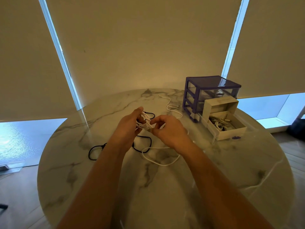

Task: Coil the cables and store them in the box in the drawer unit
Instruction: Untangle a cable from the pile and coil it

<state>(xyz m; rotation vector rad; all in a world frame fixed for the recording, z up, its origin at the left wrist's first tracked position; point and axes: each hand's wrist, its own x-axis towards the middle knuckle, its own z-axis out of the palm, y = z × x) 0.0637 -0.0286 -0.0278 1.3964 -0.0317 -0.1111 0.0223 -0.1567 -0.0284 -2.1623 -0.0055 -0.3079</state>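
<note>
black cable (pixel 142 144): lying loose on the table (pixel 82 162), left of centre, partly under the forearms. one loop sits at the near left, another curls out just past the hands. nobody's holding it. looks thin and floppy, so i'd gather it in the fist loop by loop.

left hand (pixel 130 124): up above the table, fingers curled round a bundle of white loops. it's clamped on the coil and acting as the spool.

white cable (pixel 145 122): the coiled part is in the left hand; the slack drops to the table, sweeps in a big loop near the right wrist, and a tail runs to the far side toward the drawer unit. light, soft, springy i'd say. loops will want to pop open, so keep a pinch on the crossing point.

right hand (pixel 166 129): right beside the coil, fingertips pinched on a white strand, feeding it. grip closed on the cable.

drawer unit (pixel 211 91): purple frame, clear drawers, far right of the table.

box (pixel 226 124): white, open, sitting in the pulled-out bottom drawer, pale cables already inside. there looks to be space for this coil.
</note>
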